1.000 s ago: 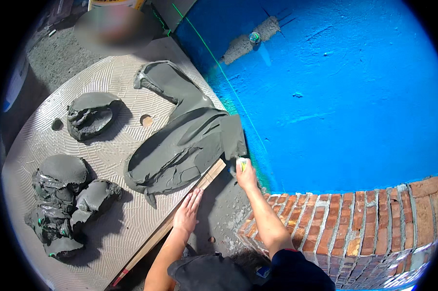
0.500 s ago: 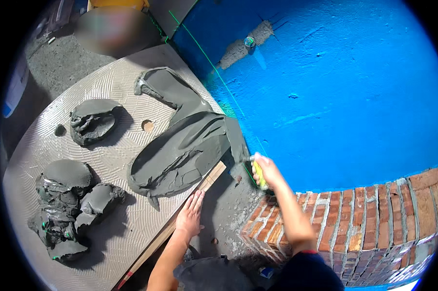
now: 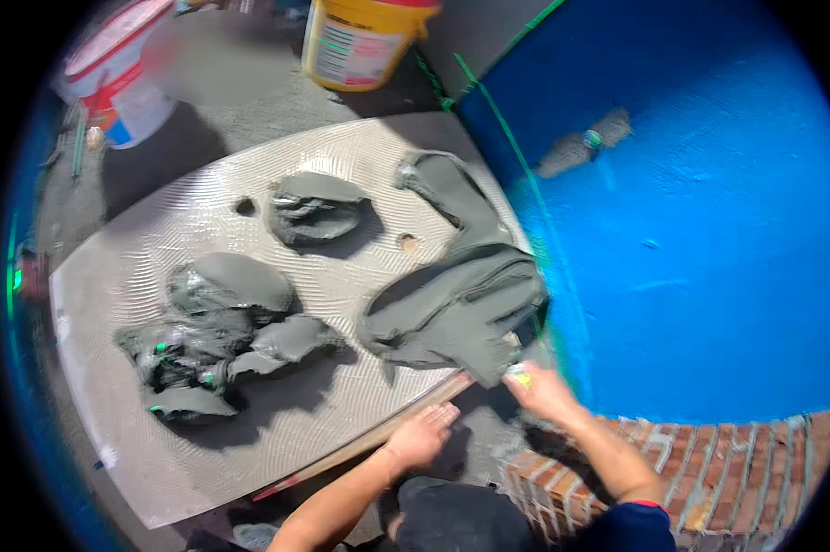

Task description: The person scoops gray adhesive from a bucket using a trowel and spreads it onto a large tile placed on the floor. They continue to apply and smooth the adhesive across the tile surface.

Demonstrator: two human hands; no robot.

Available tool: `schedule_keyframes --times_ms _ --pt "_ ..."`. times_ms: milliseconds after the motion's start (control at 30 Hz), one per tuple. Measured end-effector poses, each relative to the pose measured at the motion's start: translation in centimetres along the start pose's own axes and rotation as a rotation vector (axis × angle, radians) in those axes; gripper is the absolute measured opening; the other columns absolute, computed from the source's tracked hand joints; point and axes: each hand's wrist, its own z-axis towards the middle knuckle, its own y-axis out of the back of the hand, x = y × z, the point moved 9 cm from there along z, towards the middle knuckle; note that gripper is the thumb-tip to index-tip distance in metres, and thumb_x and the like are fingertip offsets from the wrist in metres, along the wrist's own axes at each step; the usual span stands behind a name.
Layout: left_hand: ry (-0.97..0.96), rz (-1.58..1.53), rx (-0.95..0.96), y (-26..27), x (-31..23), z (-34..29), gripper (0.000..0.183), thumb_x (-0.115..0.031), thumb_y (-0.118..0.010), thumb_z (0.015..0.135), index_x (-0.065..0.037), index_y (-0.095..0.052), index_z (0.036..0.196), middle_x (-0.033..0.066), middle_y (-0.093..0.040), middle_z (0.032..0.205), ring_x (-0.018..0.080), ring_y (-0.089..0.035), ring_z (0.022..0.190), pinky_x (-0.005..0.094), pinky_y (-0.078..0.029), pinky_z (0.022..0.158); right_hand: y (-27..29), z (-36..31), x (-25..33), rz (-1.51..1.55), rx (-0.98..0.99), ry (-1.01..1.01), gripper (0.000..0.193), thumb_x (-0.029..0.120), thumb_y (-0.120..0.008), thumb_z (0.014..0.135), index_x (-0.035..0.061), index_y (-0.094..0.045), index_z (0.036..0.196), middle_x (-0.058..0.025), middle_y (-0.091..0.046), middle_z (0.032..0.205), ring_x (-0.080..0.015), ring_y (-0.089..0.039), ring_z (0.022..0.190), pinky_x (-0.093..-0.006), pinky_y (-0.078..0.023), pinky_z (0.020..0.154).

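My right hand [image 3: 545,396] is closed around the yellow-green handle of a trowel [image 3: 485,362], whose grey-smeared blade lies over the near right edge of the slab. My left hand [image 3: 424,434] rests with fingers stretched out on a wooden strip [image 3: 378,460] along the slab's near edge. The large pale slab [image 3: 341,451] has a combed coat on its surface. A long spread of wet grey mortar [image 3: 452,304] lies by its right side, next to the trowel. Two separate mortar heaps, a rounded one [image 3: 318,210] and a bigger lumpy one [image 3: 222,340], sit farther left.
A blue wall [image 3: 709,276] rises at the right, with a grey patch around a pipe fitting [image 3: 592,140]. Below it is a brick ledge [image 3: 709,469]. A yellow bucket [image 3: 360,46] and a white-and-red bucket [image 3: 125,87] stand beyond the slab. Green laser lines cross the wall.
The view has swung left, showing more of the buckets. My right hand has brought the trowel from the gap beside the wall to the slab's near right edge. My left hand stays on the strip.
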Motion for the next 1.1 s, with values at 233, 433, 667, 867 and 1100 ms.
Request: schedule_keyframes --times_ms 233,433,667,867,1100 --pt "0.134 -0.305 0.321 8.4 1.2 -9.7 0.035 -0.024 -0.059 0.083 -0.005 -0.065 0.111 0.0196 -0.068 0.085 0.0373 -0.066 0.088 0.0469 -0.052 0.077 5.0 2.9 0.0 0.374 -0.190 -0.070 0.040 0.041 -0.050 0.100 0.0031 -0.055 0.090 -0.0131 -0.062 0.070 -0.0253 -0.062 0.059 -0.0382 -0.049 0.053" --pt "0.600 -0.496 0.460 20.6 3.1 -27.7 0.050 -0.021 -0.066 0.077 -0.013 -0.062 0.126 0.0194 -0.069 0.085 0.0409 -0.065 0.082 0.0473 -0.051 0.075 2.6 3.1 18.7 0.547 0.322 0.116 0.030 0.035 -0.052 0.101 0.0067 -0.050 0.110 -0.0044 -0.054 0.073 -0.0116 -0.057 0.061 -0.0304 -0.050 0.052" --pt "1.197 -0.749 -0.854 31.1 11.7 -55.0 0.028 -0.003 -0.069 0.084 0.001 -0.064 0.112 0.0051 -0.065 0.092 0.0139 -0.062 0.086 0.0295 -0.051 0.077 -3.8 -2.3 37.9 -0.287 0.098 0.977 0.037 0.039 -0.056 0.096 0.0027 -0.051 0.096 -0.0190 -0.059 0.071 -0.0362 -0.064 0.058 -0.0455 -0.054 0.050" --pt "1.574 0.307 -0.868 32.2 18.4 -69.3 0.046 -0.020 -0.068 0.087 0.004 -0.056 0.125 0.0260 -0.061 0.117 0.0382 -0.060 0.108 0.0420 -0.046 0.095 -5.6 3.5 42.0 -0.512 0.006 0.942 0.041 0.044 -0.056 0.095 0.0032 -0.049 0.096 -0.0201 -0.063 0.068 -0.0392 -0.065 0.059 -0.0476 -0.053 0.050" --pt "1.694 0.208 -0.671 30.8 25.5 -70.5 0.088 -0.033 -0.078 0.079 0.010 -0.036 0.143 0.0279 -0.052 0.136 0.0419 -0.050 0.125 0.0430 -0.040 0.106 -3.4 9.2 39.5 -0.547 -0.098 0.558 0.045 0.045 -0.052 0.097 -0.0001 -0.051 0.099 -0.0262 -0.065 0.077 -0.0443 -0.065 0.070 -0.0507 -0.052 0.060"
